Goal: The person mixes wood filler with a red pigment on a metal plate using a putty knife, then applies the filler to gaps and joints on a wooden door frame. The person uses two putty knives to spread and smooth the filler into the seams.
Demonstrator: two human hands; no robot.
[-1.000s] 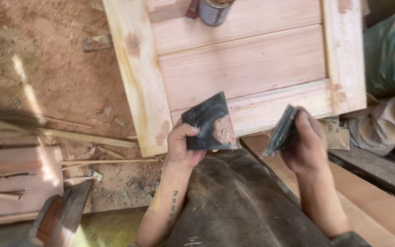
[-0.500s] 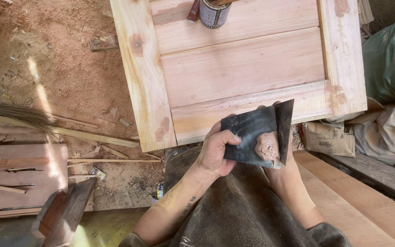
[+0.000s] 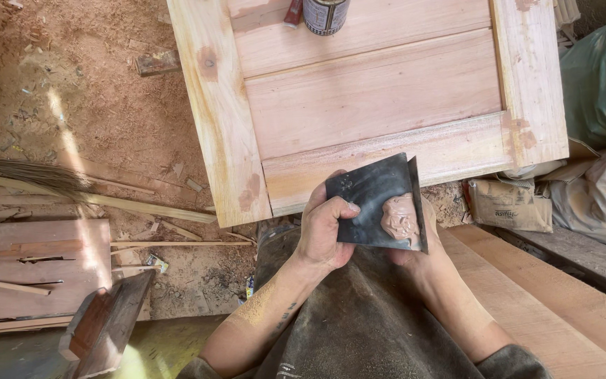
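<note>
left hand (image 3: 324, 228) pinching dark flat metal scraper sheet (image 3: 369, 203) | pink putty lump (image 3: 400, 217) on its right edge | right hand (image 3: 426, 253) beneath, grip probably closed, mostly hidden | just below near edge of pale wooden panel door (image 3: 373, 105)

- Reddish sawdust-strewn dirt floor (image 3: 99, 119) carries a pale wooden panelled door (image 3: 373, 105)
- Thin timber offcuts (image 3: 142, 207) and a brown board (image 3: 36, 274) lie at left

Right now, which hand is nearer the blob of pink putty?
Right. The right hand sits just behind the putty; the left hand grips the dark scraper's far edge.
</note>
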